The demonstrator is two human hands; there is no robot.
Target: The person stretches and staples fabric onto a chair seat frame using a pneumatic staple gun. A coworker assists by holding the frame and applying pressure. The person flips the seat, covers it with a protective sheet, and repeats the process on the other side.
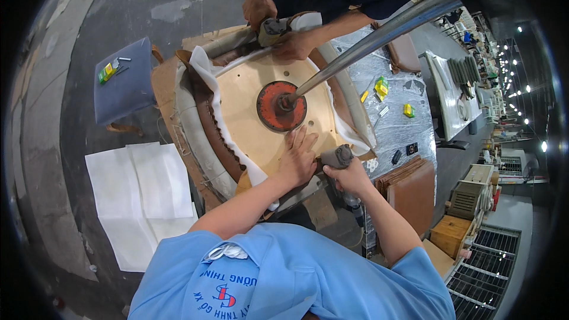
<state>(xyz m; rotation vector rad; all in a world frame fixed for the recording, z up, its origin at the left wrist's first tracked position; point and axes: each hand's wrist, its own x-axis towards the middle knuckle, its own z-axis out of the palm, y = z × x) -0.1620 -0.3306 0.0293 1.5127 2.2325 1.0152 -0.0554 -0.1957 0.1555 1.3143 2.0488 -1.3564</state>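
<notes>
My left hand [298, 157] lies on a pale plywood board [244, 92], fingers stretched out just below a red round press plate [271, 109]. In my right hand [352, 180] is a grey staple gun [338, 157], its nose at the board's near right edge. White padding [205, 66] and brown upholstery cover [200, 102] wrap up around the board, inside a padded grey ring [192, 121]. Across from me, a co-worker's hand [259, 10] grips another staple gun [271, 31], and their other hand [294, 45] presses the far edge.
A metal pole [379, 32] slants from the press plate to the upper right. On the left are a blue padded stool [124, 98] and white sheets [142, 195]. The plastic-covered table [391, 127] at right bears small yellow-green boxes [381, 87] and stacked brown panels [409, 192].
</notes>
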